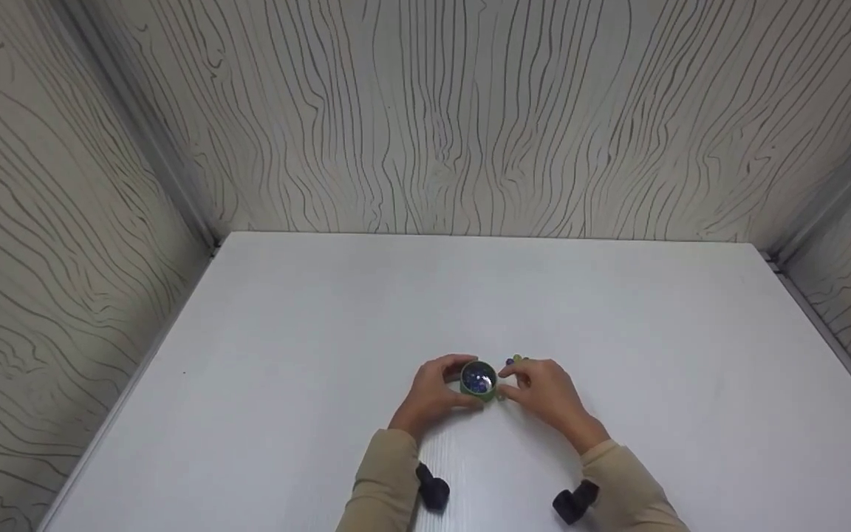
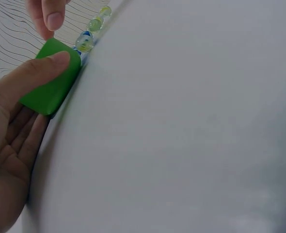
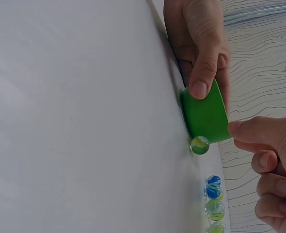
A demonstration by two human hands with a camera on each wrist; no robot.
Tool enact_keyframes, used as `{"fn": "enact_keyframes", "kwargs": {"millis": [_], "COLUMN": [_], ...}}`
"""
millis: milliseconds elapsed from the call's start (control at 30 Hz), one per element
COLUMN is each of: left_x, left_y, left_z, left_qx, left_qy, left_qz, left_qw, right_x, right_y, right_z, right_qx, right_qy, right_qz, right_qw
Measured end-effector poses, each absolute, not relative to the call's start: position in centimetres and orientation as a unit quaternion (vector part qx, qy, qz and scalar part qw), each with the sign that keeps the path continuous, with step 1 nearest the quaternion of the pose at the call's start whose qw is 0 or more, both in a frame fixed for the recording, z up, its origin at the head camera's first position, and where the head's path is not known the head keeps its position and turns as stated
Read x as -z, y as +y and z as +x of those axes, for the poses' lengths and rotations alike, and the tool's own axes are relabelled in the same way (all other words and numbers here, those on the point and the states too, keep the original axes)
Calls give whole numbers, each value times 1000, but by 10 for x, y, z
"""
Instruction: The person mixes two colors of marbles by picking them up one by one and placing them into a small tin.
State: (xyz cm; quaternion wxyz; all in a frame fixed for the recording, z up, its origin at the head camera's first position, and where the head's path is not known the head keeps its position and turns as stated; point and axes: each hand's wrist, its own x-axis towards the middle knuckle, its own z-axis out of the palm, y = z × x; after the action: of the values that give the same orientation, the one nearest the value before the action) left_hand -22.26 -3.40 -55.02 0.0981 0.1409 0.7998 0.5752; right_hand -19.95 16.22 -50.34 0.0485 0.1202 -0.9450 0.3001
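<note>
Steadying the green cup (image 3: 206,114) upright on the white table (image 1: 322,310) with the left hand (image 1: 429,388), curled around its wall. Holding the right hand (image 1: 547,391) at the rim, with thumb and forefinger narrowly spaced — cannot tell about any marble between. Note dark, glossy contents (image 1: 479,380) inside, a green-yellow marble (image 3: 199,145) close by the base, and blue and green marbles (image 3: 214,208) farther off. Looks like partway through loading — probably calls next for lightly pinching a loose marble while keeping the cup still.
</note>
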Motion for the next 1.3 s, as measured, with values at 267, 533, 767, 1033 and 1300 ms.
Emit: {"fn": "enact_keyframes", "kwargs": {"millis": [267, 533, 767, 1033, 1300], "left_x": [550, 551, 550, 550, 549], "left_y": [-34, -35, -36, -35, -35], "left_z": [-222, -222, -222, -221, -220], "left_qx": [-572, -581, -578, -581, -586], "left_qy": [801, 794, 796, 795, 791], "left_qz": [146, 143, 145, 138, 137], "left_qw": [98, 105, 106, 108, 106], "right_x": [503, 504, 505, 505, 504], "right_y": [166, 168, 169, 169, 169], "right_z": [-199, -198, -197, -196, -196], "right_qx": [-296, -296, -299, -299, -296], "right_qy": [-946, -947, -948, -949, -951], "right_qz": [124, 121, 107, 98, 92], "right_qw": [49, 40, 29, 17, 11]}}
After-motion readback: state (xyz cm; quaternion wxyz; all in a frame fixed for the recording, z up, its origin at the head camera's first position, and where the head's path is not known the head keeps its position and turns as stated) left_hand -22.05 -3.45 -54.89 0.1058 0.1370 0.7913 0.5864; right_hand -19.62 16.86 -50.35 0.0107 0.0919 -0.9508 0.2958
